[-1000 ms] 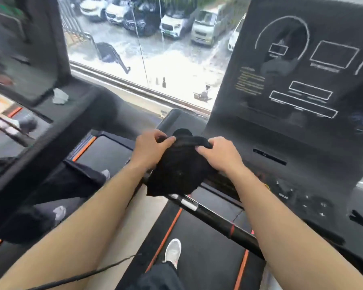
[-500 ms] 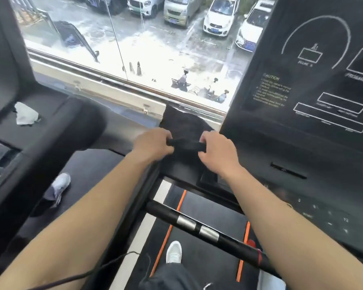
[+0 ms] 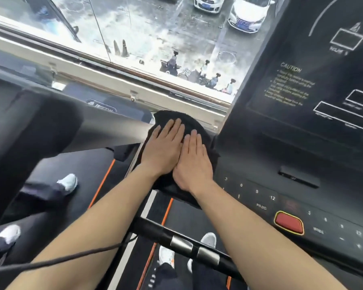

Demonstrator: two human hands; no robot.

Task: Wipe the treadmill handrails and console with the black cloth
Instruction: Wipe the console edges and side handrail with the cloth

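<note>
The black cloth (image 3: 199,126) lies spread over the left end of the treadmill console (image 3: 302,155), at the top of the left handrail. My left hand (image 3: 162,147) and my right hand (image 3: 192,162) press flat on it side by side, fingers straight and pointing away from me. The hands cover most of the cloth. The console's dark screen rises at the right, with a red stop button (image 3: 289,222) and number keys below it. A black crossbar handrail (image 3: 189,246) with silver sensor plates runs beneath my forearms.
A neighbouring treadmill (image 3: 29,130) stands at the left, with another person's white shoes (image 3: 68,182) on its belt. A window (image 3: 145,34) ahead overlooks parked cars. A thin black cable (image 3: 61,258) crosses my left forearm. My own shoes (image 3: 166,255) stand on the belt below.
Both hands have let go of the bunched cloth and flattened onto it, pressing it down on the console's left end. My view has moved closer and to the right.
</note>
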